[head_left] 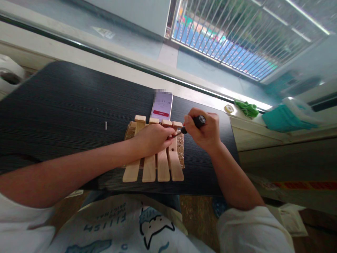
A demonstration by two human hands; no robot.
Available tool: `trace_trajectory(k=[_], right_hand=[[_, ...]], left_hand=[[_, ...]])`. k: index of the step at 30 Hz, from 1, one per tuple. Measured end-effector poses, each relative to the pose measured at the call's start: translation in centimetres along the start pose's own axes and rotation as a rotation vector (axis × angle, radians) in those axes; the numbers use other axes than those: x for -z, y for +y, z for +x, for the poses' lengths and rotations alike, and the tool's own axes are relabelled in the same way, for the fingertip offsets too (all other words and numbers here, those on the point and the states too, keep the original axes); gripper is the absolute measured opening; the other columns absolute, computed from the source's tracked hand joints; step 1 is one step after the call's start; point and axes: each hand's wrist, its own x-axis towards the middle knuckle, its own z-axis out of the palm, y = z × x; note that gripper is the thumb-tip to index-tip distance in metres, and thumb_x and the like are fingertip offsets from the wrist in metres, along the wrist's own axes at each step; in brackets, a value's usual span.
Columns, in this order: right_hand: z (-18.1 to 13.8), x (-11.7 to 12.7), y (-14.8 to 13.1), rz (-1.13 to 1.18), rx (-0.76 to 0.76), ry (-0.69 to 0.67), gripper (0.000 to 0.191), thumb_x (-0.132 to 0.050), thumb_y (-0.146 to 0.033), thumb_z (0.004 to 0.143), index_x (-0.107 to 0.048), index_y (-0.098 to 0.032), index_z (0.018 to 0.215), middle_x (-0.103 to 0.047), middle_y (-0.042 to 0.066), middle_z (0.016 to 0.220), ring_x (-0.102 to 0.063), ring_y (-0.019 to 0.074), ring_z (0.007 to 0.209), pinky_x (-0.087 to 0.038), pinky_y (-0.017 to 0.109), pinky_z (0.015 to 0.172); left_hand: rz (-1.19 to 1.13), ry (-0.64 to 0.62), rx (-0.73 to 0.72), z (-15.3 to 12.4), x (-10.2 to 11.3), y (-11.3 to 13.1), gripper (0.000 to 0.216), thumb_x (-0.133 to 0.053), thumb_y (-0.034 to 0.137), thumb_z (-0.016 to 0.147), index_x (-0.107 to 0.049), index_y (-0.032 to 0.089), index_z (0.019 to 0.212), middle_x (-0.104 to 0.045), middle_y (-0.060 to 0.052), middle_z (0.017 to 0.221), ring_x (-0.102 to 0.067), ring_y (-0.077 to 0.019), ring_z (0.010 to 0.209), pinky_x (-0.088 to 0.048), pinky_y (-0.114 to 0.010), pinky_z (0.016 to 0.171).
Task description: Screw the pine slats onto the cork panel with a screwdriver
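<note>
My right hand [204,130] is wrapped around the black handle of a screwdriver [200,121], its thin shaft slanting down to the left. Across the wooden slats [149,168] lies my left hand [155,140], thumb and fingers pinched together at the screwdriver's tip. Whatever sits between those fingertips is hidden. Several pale slats stand side by side, with small blocks at their far ends and a dark hole in the rightmost one. Beneath them is a rough brown piece that looks like cardboard [180,149].
A phone [161,107] with a lit screen lies just beyond the slats. A small light pin or screw [106,125] rests on the black table [79,102] to the left. On the sill at right are a tape roll [229,108], a green cloth [246,108] and a teal packet [286,117].
</note>
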Motion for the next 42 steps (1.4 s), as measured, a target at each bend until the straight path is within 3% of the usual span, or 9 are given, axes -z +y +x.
trace_trajectory(k=[11, 22, 33, 42], right_hand=[[0.29, 0.16, -0.07, 0.024, 0.042, -0.010, 0.026, -0.049, -0.030, 0.084, -0.044, -0.023, 0.059, -0.040, -0.007, 0.048, -0.032, 0.0052, 0.042, -0.032, 0.021, 0.044], [0.34, -0.18, 0.14, 0.033, 0.091, 0.011, 0.027, -0.047, -0.025, 0.082, -0.039, -0.023, 0.058, -0.035, -0.008, 0.048, -0.028, 0.0050, 0.043, -0.029, 0.021, 0.043], [0.41, -0.56, 0.43, 0.059, 0.102, 0.018, 0.027, -0.046, -0.025, 0.084, -0.039, -0.022, 0.058, -0.041, -0.007, 0.048, -0.032, 0.0046, 0.043, -0.030, 0.020, 0.044], [0.60, -0.79, 0.30, 0.108, 0.162, 0.036, 0.028, -0.047, -0.018, 0.082, -0.034, -0.022, 0.057, -0.028, -0.009, 0.048, -0.022, 0.0029, 0.043, -0.025, 0.019, 0.042]], left_hand=[[-0.020, -0.024, -0.011, 0.18, -0.36, -0.26, 0.024, -0.047, 0.029, 0.094, -0.069, 0.019, 0.095, -0.074, -0.008, 0.092, -0.070, -0.0235, 0.082, -0.046, -0.030, 0.068], [-0.001, -0.021, -0.029, 0.13, -0.30, -0.20, 0.027, -0.046, 0.029, 0.094, -0.071, 0.019, 0.094, -0.075, -0.009, 0.087, -0.069, -0.0239, 0.078, -0.045, -0.030, 0.064], [-0.005, -0.007, -0.033, 0.19, -0.56, -0.29, 0.028, -0.045, 0.030, 0.095, -0.070, 0.019, 0.091, -0.075, -0.008, 0.087, -0.071, -0.0246, 0.077, -0.046, -0.031, 0.064], [-0.014, -0.013, -0.026, 0.26, -0.69, -0.34, 0.028, -0.045, 0.031, 0.094, -0.070, 0.018, 0.090, -0.074, -0.009, 0.085, -0.070, -0.0247, 0.077, -0.046, -0.032, 0.065]])
